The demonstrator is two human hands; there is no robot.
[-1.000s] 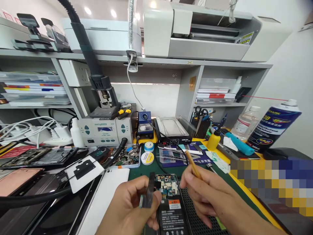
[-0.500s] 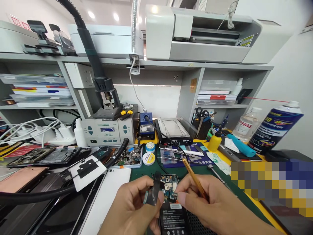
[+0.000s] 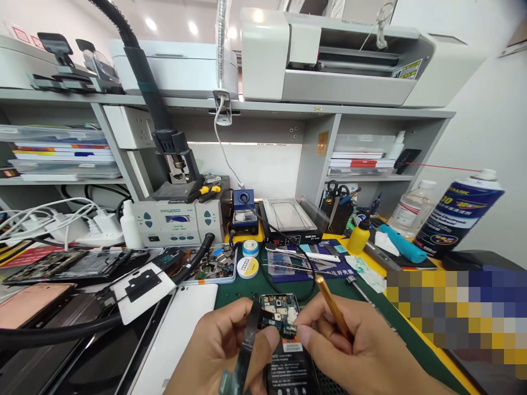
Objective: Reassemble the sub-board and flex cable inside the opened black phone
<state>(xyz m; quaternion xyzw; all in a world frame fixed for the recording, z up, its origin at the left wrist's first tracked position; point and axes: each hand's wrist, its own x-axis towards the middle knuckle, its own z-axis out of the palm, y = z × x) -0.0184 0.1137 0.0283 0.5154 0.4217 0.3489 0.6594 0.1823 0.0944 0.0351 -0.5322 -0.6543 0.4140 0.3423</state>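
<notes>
Two bare hands are seen — a left hand [image 3: 218,351] and a right hand [image 3: 354,345]. One opened black phone [image 3: 284,340], one yellow-handled tool [image 3: 333,315], two round solder tins [image 3: 249,258] and one blue spray can [image 3: 457,214] are counted — plus one clear plastic bottle [image 3: 411,211].

An opened smartphone [image 3: 286,340] lies back-up on the green mat, circuit board and black battery exposed. A dark flex cable strip [image 3: 246,345] and a small circuit board [image 3: 284,327] are held above it, beside a yellow-handled tool [image 3: 333,314].
</notes>
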